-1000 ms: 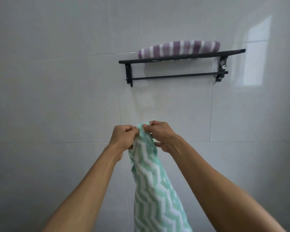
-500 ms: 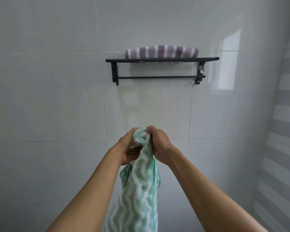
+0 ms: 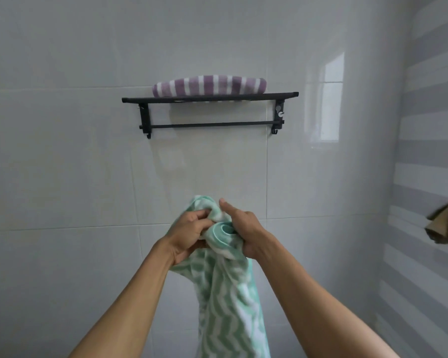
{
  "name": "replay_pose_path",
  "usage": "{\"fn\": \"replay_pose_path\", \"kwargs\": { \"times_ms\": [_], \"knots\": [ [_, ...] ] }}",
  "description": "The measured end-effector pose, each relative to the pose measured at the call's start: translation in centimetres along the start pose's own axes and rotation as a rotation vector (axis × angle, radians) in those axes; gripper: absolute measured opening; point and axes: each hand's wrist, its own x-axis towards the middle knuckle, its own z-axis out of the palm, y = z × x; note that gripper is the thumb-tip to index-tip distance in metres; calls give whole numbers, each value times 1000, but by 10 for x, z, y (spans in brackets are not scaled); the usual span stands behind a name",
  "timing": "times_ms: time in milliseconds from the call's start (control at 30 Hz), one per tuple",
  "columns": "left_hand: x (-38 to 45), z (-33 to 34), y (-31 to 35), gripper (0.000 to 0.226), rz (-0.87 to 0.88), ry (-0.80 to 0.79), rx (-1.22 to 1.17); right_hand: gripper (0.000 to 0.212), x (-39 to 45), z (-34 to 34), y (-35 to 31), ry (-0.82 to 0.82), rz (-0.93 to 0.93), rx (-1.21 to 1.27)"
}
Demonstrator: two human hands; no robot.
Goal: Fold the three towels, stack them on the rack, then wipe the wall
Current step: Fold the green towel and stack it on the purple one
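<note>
Both hands (image 3: 192,232) (image 3: 245,235) bunch the green zigzag towel (image 3: 229,293) below the rack (image 3: 210,97) — better find corners, shake it flat.

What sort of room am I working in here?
Most likely a bathroom: glossy tiled wall, a black wall-mounted towel rack with a folded purple striped towel on it, and both hands gripping a green towel.
</note>
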Motion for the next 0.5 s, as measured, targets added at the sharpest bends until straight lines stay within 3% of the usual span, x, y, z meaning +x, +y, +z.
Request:
{"fn": "replay_pose_path", "kwargs": {
  "times_ms": [67, 133, 200, 300, 367, 500],
  "knots": [
    [1, 11, 1, 31, -34, -57, 98, 36, 2, -7, -1, 72, -75, 10],
    [2, 19, 2, 29, -72, -3, 188, 15, 2, -14, 2, 119, -222, -26],
    [6, 22, 1, 23, -69, 125, 166, 26, -1, -19, 1, 118, -371, -78],
    [15, 26, 2, 36, -19, 192, -101, 27, -8, -23, -4, 44, -498, -252],
    [18, 31, 5, 35, -21, 195, -143, 21, -10, -23, 0, -22, -497, -301],
    [20, 39, 5, 23, -70, 280, -154, 18, -12, -31, 10, -157, -417, -132]
  ]
}}
